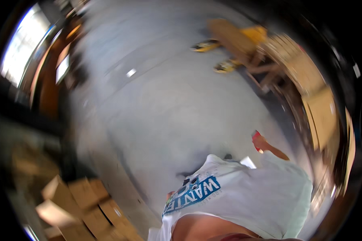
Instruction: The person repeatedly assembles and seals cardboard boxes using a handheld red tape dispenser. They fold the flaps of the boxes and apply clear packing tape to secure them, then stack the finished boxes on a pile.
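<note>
My right hand (pixel 260 143) hangs out beyond the sleeve of my white T-shirt, low over the grey floor. Its fingers are closed round a small red object (pixel 256 135), whose kind is too blurred to make out. Close to that arm, a white flat piece (pixel 248 162) sticks out past the shirt's edge. On the other side, a small patch of my left hand (pixel 169 195) shows at the shirt's edge; its fingers are mostly hidden and smeared, so whether it holds anything is not visible.
Open cardboard boxes (pixel 86 197) are stacked at the lower left. At the upper right are yellow forks (pixel 207 45), a wooden pallet (pixel 265 70) and large cartons (pixel 319 114). A white scrap (pixel 131 72) lies on the concrete floor (pixel 161 100). A brown structure (pixel 50 88) stands at the left.
</note>
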`<act>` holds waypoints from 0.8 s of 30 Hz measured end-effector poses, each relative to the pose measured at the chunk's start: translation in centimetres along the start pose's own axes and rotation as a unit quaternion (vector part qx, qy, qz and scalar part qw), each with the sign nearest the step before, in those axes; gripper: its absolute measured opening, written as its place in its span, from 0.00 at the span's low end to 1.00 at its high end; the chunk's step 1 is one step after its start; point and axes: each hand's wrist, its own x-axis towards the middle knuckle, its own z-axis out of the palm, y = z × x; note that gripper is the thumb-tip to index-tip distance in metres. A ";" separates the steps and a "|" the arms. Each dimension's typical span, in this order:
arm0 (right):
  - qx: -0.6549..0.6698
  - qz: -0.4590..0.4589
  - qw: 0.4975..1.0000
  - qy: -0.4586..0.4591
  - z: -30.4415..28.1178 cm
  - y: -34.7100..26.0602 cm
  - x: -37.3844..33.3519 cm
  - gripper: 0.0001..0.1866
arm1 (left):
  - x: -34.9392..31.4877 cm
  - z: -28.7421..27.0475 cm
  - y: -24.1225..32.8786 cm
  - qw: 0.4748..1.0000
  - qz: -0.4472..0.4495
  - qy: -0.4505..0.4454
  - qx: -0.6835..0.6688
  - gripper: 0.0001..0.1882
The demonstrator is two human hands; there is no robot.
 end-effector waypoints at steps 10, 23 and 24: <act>0.496 0.275 0.804 -0.180 17.1 2.3 -18.2 0.17 | 19.2 11.7 27.4 0.681 0.283 -0.122 0.664 0.12; 0.713 0.656 0.105 0.224 27.4 2.8 -26.9 0.10 | 9.9 68.5 67.5 0.721 0.419 -0.464 0.297 0.18; 0.704 0.660 0.057 0.255 26.6 3.6 -27.7 0.12 | 8.6 70.3 68.0 0.726 0.385 -0.485 0.299 0.18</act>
